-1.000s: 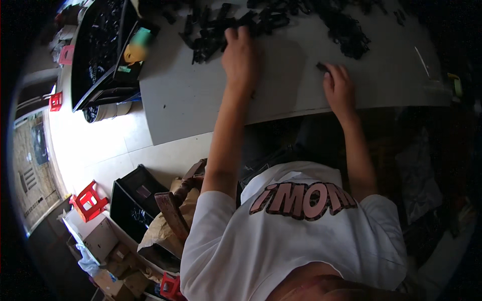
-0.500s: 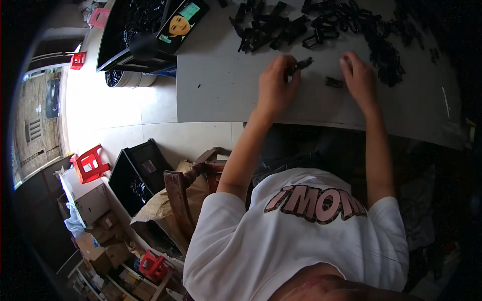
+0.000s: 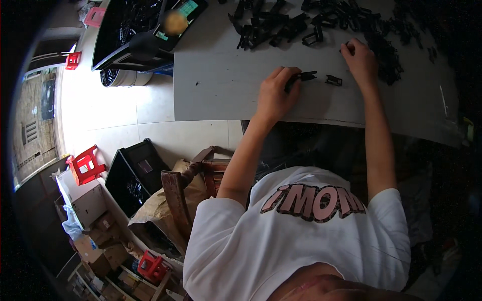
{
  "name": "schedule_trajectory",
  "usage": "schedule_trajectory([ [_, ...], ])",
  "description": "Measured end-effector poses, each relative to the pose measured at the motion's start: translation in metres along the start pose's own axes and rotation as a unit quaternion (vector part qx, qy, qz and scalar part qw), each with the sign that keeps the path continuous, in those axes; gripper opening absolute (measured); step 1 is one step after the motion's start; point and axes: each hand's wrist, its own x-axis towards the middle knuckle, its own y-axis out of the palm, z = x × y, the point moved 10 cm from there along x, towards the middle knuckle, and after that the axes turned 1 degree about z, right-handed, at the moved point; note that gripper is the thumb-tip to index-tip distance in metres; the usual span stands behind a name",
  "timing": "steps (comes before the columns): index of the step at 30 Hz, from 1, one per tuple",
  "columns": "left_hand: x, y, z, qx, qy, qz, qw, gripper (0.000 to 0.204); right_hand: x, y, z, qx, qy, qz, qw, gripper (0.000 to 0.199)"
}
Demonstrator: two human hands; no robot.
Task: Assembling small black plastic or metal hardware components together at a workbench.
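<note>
My left hand (image 3: 279,94) is closed around a black plastic clip-like part (image 3: 308,76), whose forked end sticks out to the right just above the grey table (image 3: 221,95). A smaller black frame-shaped piece (image 3: 333,80) lies on the table between my two hands. Farther right, my right hand (image 3: 362,62) is bent with thumb and fingertips drawn together at the near edge of a dark heap of parts (image 3: 384,57). Whatever may be between those fingertips is too small and dark to make out.
More loose black parts (image 3: 271,27) lie along the table's far side. At the far left are a phone (image 3: 183,20) with its screen lit, a black bin (image 3: 113,52) of parts and a white bucket (image 3: 133,78). A wooden chair (image 3: 175,195) stands at left.
My left hand has lowered a little toward the table, and the part in it shows more of its forked end. My right hand has shifted slightly away from me, toward the heap.
</note>
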Motion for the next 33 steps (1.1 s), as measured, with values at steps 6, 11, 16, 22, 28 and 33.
schedule_trajectory([
  [6, 0.002, -0.003, -0.007, -0.027, 0.014, -0.018, 0.999, 0.023, -0.027, -0.027, -0.011, 0.005, -0.078, -0.119, 0.990, 0.020],
  [11, 0.001, -0.010, -0.002, 0.002, 0.000, -0.021, 1.000, 0.020, -0.066, -0.036, 0.023, 0.118, -0.151, -0.012, 0.981, 0.029],
  [16, 0.002, -0.008, 0.005, -0.036, -0.010, -0.029, 0.999, 0.017, -0.091, -0.032, 0.052, 0.094, -0.211, 0.040, 0.972, 0.032],
  [22, 0.002, -0.004, 0.006, -0.044, -0.018, -0.007, 0.999, 0.018, -0.099, -0.018, 0.064, 0.043, -0.261, 0.015, 0.964, 0.031],
  [28, 0.002, 0.004, 0.004, -0.019, -0.025, 0.041, 0.999, 0.021, -0.097, -0.008, 0.072, 0.168, -0.190, 0.061, 0.965, 0.029],
  [33, 0.001, 0.005, 0.006, -0.013, -0.033, 0.049, 0.998, 0.022, -0.103, -0.014, 0.106, 0.177, -0.246, 0.053, 0.952, 0.031],
])
